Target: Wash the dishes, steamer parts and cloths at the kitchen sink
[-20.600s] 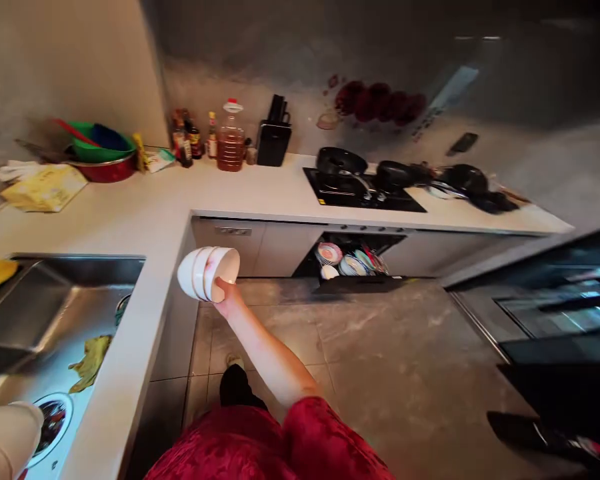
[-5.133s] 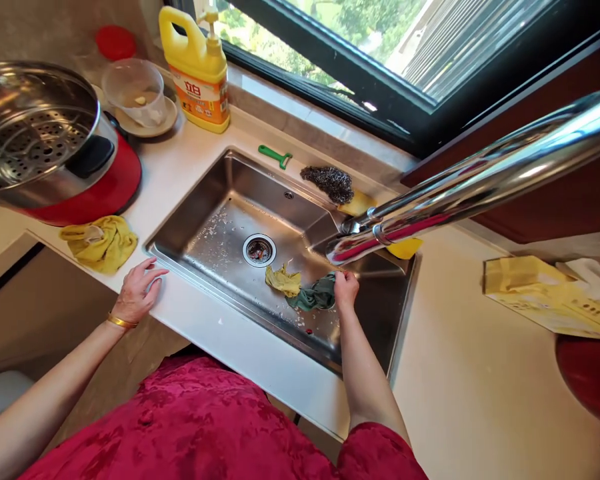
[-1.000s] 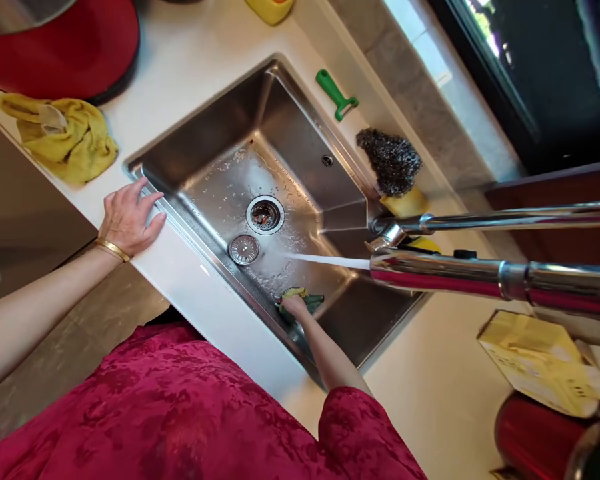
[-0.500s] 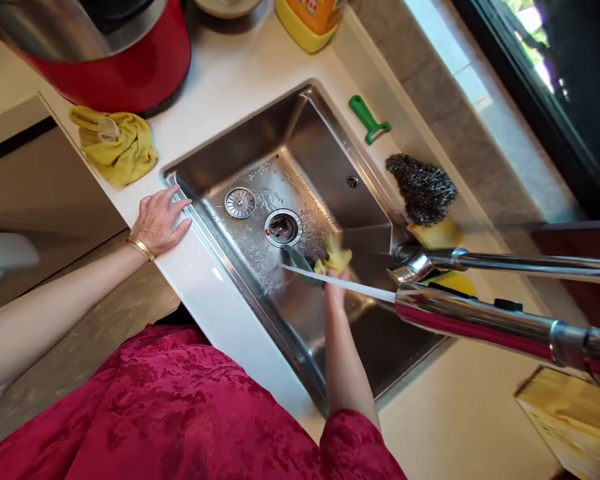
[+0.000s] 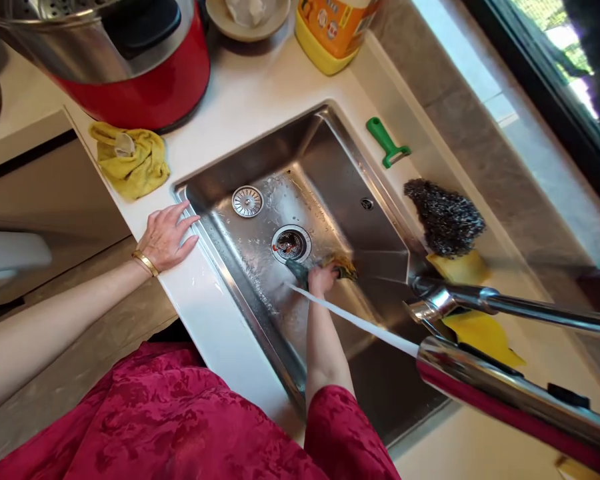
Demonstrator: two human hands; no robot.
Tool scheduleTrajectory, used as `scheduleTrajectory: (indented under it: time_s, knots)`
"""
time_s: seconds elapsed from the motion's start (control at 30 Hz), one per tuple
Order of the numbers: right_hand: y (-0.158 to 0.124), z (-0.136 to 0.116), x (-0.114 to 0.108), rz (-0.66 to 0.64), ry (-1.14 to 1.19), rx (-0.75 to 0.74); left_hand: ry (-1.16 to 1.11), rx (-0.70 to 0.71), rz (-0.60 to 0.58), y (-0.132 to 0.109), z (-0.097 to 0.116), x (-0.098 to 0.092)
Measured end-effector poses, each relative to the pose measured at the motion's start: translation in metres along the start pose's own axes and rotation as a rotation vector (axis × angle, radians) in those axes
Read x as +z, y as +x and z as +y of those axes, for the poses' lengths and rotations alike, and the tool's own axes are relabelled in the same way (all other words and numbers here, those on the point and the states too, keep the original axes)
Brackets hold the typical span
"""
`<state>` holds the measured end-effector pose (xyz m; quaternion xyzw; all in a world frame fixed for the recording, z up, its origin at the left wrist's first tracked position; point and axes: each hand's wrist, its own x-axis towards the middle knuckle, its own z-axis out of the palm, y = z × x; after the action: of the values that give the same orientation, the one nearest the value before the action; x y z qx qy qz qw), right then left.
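Observation:
My right hand is down in the steel sink, closed on a bunched green and yellow cloth pressed to the sink floor just right of the open drain. A thin stream of water runs from the pull-out faucet head toward my right hand. A loose round strainer lies on the sink floor to the left of the drain. My left hand rests flat with fingers spread on the white counter edge at the sink's left rim; a gold bangle is on that wrist.
A yellow rag lies on the counter by a red pot with a steel steamer. Behind the sink are a green peeler, a steel wool pad, yellow sponges, a yellow detergent bottle and a small dish.
My right hand with the cloth has swept from the sink's near side up to beside the drain. The strainer has shifted left of the drain. My left hand has stayed on the counter edge.

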<state>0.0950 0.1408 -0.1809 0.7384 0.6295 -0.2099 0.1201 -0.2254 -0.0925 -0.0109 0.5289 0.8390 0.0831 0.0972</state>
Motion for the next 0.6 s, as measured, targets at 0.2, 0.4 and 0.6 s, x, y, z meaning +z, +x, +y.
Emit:
scheduleTrajectory:
  time_s: [0.2, 0.4, 0.6]
  knots:
    - [0.043, -0.089, -0.017, 0.066, 0.184, -0.118, 0.016, 0.002, -0.003, 0.003, 0.001, 0.001]
    - [0.008, -0.147, 0.016, -0.111, 0.158, -0.521, 0.043, 0.015, -0.008, 0.004, 0.000, 0.000]
    - [-0.041, -0.128, 0.014, -0.411, 0.155, -0.850, 0.009, 0.030, -0.012, 0.004, -0.003, 0.000]
